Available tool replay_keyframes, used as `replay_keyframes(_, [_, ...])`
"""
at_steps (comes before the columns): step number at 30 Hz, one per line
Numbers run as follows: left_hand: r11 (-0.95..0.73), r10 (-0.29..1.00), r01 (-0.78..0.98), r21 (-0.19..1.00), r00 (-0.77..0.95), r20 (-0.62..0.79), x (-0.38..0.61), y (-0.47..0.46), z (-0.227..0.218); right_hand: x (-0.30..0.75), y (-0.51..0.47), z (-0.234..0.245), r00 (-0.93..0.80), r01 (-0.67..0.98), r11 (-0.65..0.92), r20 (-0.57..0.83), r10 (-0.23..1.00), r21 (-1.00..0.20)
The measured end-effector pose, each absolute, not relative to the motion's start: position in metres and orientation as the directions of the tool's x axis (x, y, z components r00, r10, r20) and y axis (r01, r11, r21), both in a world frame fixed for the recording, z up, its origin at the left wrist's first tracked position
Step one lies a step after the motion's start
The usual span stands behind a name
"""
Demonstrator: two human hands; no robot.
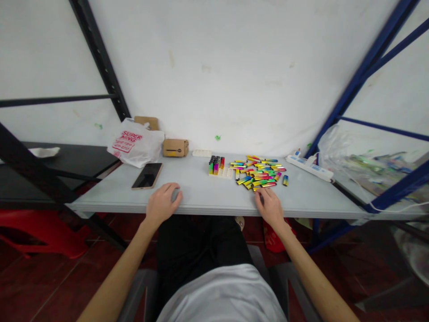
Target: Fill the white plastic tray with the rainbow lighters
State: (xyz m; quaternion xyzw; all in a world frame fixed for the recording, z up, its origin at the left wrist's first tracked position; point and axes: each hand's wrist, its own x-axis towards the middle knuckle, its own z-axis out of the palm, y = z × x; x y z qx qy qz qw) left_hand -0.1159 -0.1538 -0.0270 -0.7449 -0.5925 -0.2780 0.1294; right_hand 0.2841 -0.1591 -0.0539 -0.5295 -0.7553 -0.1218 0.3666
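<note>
My left hand point(163, 202) rests at the table's front edge with the thumb apart from loosely bent fingers; nothing shows in it. At the near side of a pile of shiny multicoloured lighters point(263, 173), my right hand point(270, 203) lies with its thumb apart and fingertips close to the nearest lighter. Whether those fingertips touch it, I cannot tell. Left of the pile is a white tray point(228, 173) with cells. Several upright lighters point(216, 166) with dark tops stand together in its left part, and one lighter point(237, 174) stands at its right end.
A phone point(147, 175) lies on the grey table point(208, 197) near a plastic bag point(136, 142) and a small cardboard box point(175, 148). Against the wall is another white tray point(201, 153). A power strip point(310, 167) lies at right, beside blue shelf posts point(355, 85).
</note>
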Motion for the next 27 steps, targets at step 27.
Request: replay_keyframes(27, [-0.279, 0.788, 0.952, 0.122, 0.154, 0.597, -0.1178, -0.1522, -0.0314, 0.2834, -0.1593, -0.0535, -0.173, 0.885, 0.416, 0.683, 0.710, -0.208])
